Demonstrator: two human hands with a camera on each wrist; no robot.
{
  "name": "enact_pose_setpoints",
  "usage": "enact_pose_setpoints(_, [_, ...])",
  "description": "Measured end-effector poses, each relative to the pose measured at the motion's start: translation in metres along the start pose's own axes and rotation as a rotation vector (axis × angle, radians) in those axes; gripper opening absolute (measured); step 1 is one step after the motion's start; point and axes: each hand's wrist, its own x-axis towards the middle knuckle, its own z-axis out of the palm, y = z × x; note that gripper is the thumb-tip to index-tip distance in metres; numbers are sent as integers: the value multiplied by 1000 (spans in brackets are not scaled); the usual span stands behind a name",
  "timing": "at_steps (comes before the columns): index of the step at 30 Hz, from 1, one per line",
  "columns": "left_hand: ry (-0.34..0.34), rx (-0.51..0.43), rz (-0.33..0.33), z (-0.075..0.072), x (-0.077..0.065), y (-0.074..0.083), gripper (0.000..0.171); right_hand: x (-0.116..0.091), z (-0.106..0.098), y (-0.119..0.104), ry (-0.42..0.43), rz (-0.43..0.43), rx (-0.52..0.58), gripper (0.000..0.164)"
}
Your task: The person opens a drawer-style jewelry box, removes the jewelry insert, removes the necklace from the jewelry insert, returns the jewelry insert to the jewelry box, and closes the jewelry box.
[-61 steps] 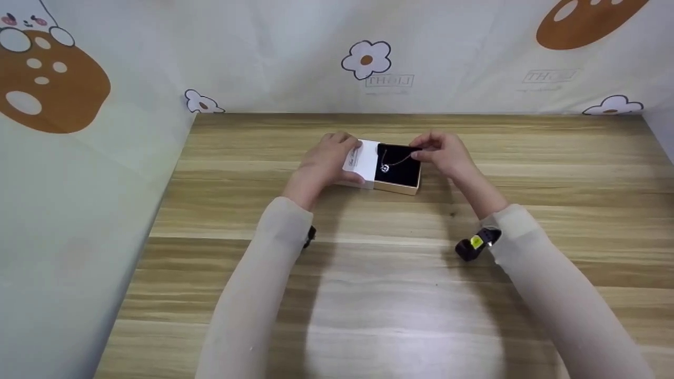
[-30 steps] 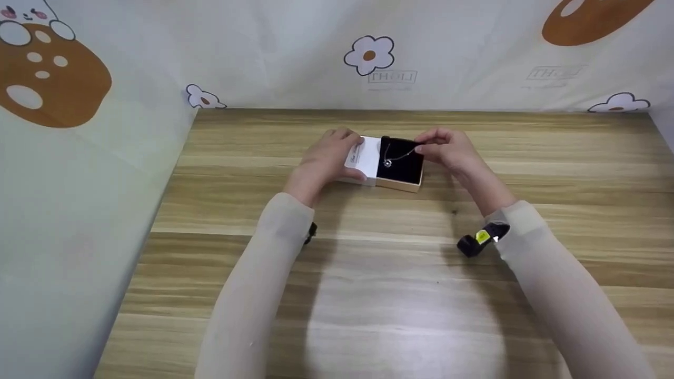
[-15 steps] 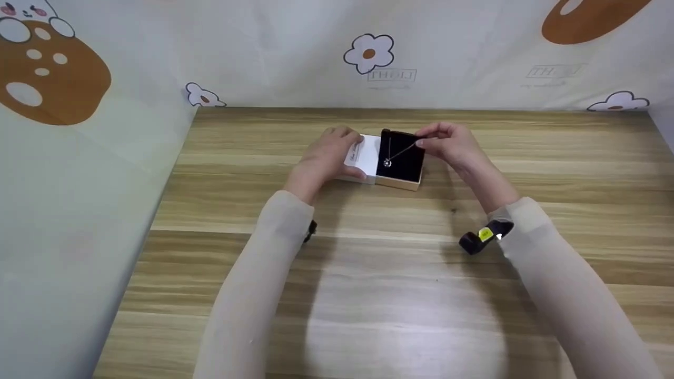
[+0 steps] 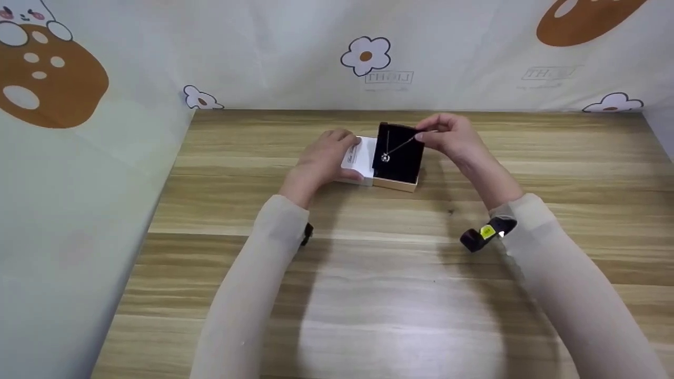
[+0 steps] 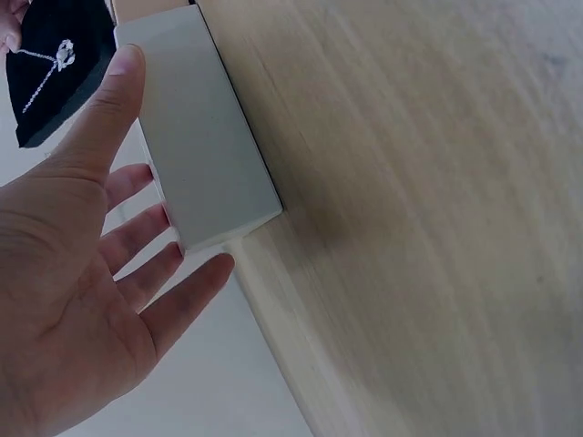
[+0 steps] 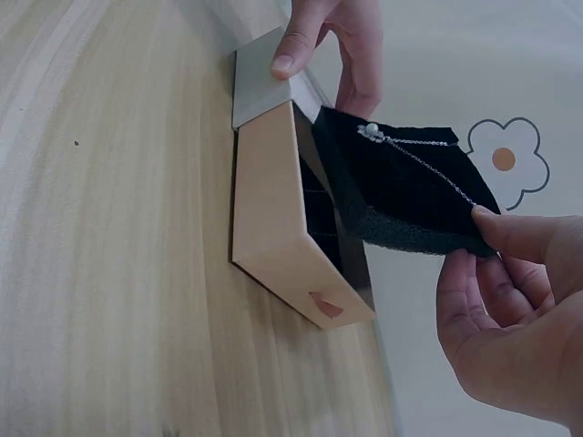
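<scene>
A small jewelry box lies on the table, its peach drawer pulled partly out of a white sleeve. My left hand grips that sleeve, thumb on the near side and fingers on the far side. Between thumb and fingers, my right hand pinches the far edge of a black foam pad. The pad is tilted, its far edge raised out of the drawer, and a dark gap shows beneath it in the right wrist view. On the pad rests a silver necklace with a sparkling round pendant.
The wood-grain table stretches in front of the box and to both sides. Behind it hangs a pale curtain printed with flowers, and another side of it runs along the left. A black strap device sits at my right wrist.
My right hand has risen and moved away from me, lifting the far edge of the foam pad with the necklace on it. My left hand has stayed on the sleeve.
</scene>
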Motion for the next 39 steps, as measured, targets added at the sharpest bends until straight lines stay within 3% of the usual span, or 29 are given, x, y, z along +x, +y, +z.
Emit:
enact_pose_setpoints(13, [-12,21,-35,-3,-6,4,86,-7,4,-19,-29,-75,-53,21])
enact_pose_setpoints(28, [16,17,1,-6,-8,9,85,-10,6,-28,-3,-93,-61,20])
enact_pose_setpoints(35, [73,-174,-10,-15,-15,14,63,-13,6,-33,-6,-92,-63,17])
enact_pose_setpoints(39, [141,-392,3,-20,-20,17,48,-14,7,-36,-12,-93,-18,19])
